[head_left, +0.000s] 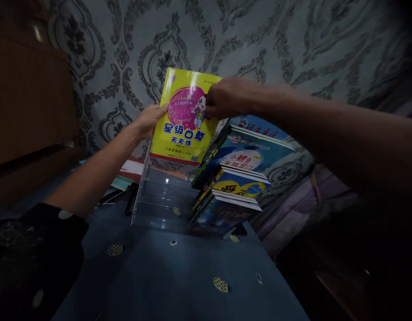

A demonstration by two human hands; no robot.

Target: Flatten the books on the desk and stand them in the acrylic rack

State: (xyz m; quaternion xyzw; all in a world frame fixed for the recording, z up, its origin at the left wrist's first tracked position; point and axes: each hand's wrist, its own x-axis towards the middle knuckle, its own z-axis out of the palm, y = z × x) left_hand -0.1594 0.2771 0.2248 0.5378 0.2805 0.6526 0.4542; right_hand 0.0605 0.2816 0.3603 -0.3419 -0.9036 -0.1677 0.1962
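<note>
A yellow workbook [181, 147] with a pink circle and a cartoon figure on its cover is held upright between my two hands. My left hand [148, 121] grips its left edge, thumb on the front cover. At the upper right edge my right hand [219, 99] is closed around the book, its fingers bent over the cover. Below the workbook stands a clear plastic book rack [155, 196]. In the rack's right part several books lean in stepped rows, among them a teal book [259, 147], a blue-and-yellow book [241, 183] and a dark blue book [226, 214].
The rack stands on a blue-covered table [159, 276] against a patterned wall [166, 40]. Papers [124, 180] and a dark object lie left of the rack. A wooden cabinet [32, 93] is at the far left. Light purple fabric [293, 205] hangs beyond the table's right edge.
</note>
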